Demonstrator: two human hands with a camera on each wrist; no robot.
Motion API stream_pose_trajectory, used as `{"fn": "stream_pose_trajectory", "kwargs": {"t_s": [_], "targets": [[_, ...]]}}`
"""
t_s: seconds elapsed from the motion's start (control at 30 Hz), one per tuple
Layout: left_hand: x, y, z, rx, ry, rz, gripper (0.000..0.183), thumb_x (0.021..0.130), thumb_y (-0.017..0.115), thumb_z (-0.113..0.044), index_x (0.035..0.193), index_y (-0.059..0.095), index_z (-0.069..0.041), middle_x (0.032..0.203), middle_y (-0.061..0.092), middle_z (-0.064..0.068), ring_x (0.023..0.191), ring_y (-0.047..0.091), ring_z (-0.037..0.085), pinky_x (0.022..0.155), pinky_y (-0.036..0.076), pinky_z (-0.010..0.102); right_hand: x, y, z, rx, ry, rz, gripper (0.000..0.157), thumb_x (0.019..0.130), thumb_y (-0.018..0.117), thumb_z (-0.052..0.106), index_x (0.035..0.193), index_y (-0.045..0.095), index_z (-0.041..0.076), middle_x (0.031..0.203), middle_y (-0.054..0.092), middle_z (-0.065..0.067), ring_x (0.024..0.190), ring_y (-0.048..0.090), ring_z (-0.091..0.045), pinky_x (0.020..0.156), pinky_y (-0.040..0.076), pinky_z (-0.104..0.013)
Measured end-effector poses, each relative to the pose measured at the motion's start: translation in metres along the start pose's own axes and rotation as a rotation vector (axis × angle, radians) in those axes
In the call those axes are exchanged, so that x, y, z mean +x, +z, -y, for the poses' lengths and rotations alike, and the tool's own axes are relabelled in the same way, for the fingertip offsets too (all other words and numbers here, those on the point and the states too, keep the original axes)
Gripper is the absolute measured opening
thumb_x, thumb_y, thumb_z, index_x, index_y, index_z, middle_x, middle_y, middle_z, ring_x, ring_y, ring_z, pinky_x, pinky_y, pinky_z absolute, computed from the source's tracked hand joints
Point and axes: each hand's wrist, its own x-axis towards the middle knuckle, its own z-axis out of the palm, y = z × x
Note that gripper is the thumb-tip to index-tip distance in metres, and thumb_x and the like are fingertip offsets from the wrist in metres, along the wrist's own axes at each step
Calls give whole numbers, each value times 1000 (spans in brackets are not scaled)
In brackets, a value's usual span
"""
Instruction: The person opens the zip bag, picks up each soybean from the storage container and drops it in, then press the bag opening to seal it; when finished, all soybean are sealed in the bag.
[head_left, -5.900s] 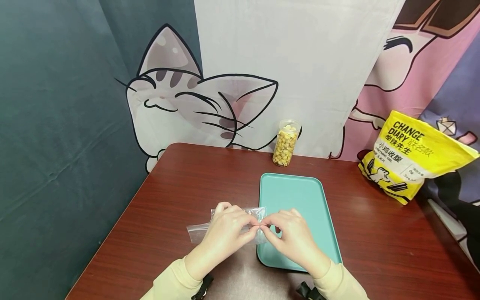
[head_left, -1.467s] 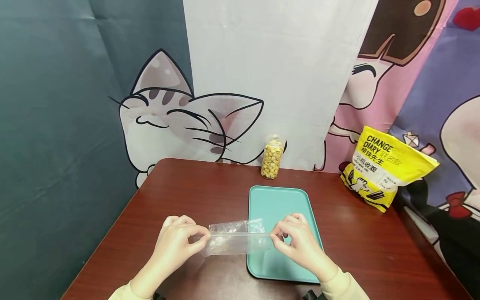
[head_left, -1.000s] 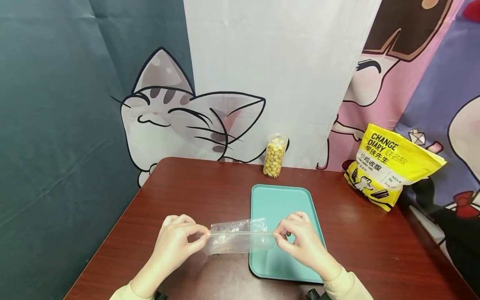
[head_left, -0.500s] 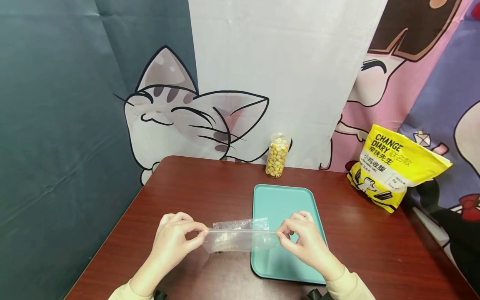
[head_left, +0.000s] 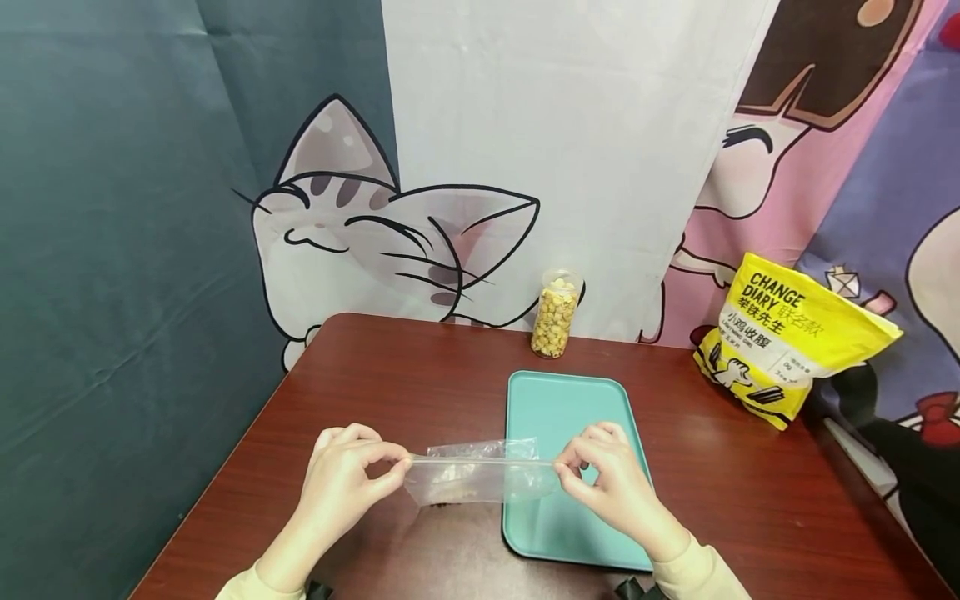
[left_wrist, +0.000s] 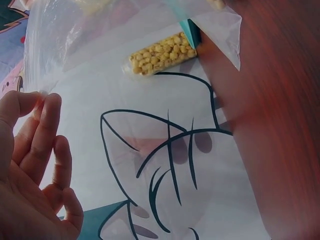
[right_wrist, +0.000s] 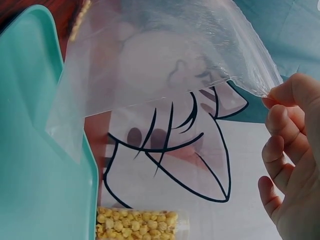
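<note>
A clear zip-lock bag [head_left: 472, 482] hangs stretched between both hands, its zip edge straight and level in the head view. My left hand [head_left: 341, 471] pinches one end of that edge between thumb and fingertips. The opposite end is pinched by my right hand [head_left: 603, 479]. In the right wrist view a few small yellow pieces [right_wrist: 80, 20] show along the bag's lower edge. The bag's right part overlaps a turquoise tray [head_left: 573, 525] lying on the table below.
A clear jar of yellow popcorn-like pieces [head_left: 556, 321] stands at the back of the brown table [head_left: 390, 375]. To the back right leans a yellow printed pouch [head_left: 787, 342]. Printed cloths [head_left: 585, 150] hang behind and to the left.
Earlier the hands were close together at one end of the zip edge; the left hand has since moved left to the other end. Over the last second little differs.
</note>
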Motion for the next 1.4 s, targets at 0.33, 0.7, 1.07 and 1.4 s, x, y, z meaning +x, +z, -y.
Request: {"fn": "stream_pose_trajectory", "kwargs": {"t_s": [0.33, 0.7, 1.07, 1.4], "targets": [[-1, 1, 4, -4, -12, 7, 18, 64, 79, -18, 70, 70, -33, 61, 51, -26, 70, 49, 0, 80, 33, 32, -3, 1, -3, -11, 6, 0, 20, 76, 67, 6, 73, 58, 24, 67, 50, 17, 65, 44, 0, 84, 29, -32], [9, -5, 5, -26, -41, -18, 18, 66, 79, -15, 70, 70, -30, 60, 52, -22, 72, 50, 3, 80, 34, 35, 4, -2, -2, -2, 31, -19, 14, 92, 62, 25, 78, 63, 23, 70, 54, 16, 66, 45, -1, 80, 29, -33], [25, -17, 6, -74, -44, -121, 18, 67, 78, -8, 74, 73, -24, 62, 58, -18, 71, 52, 6, 78, 34, 35, 27, -8, 3, -4, 56, -62, 19, 95, 56, 32, 83, 64, 20, 77, 62, 10, 73, 52, -6, 89, 29, -39], [33, -34, -7, -184, -72, -157, 18, 74, 72, -3, 81, 69, -20, 73, 65, -11, 76, 55, 5, 85, 30, 31, 42, -14, 18, 73, 128, -101, 8, 87, 66, 6, 89, 66, 15, 81, 68, 7, 82, 64, -10, 101, 36, -27]]}}
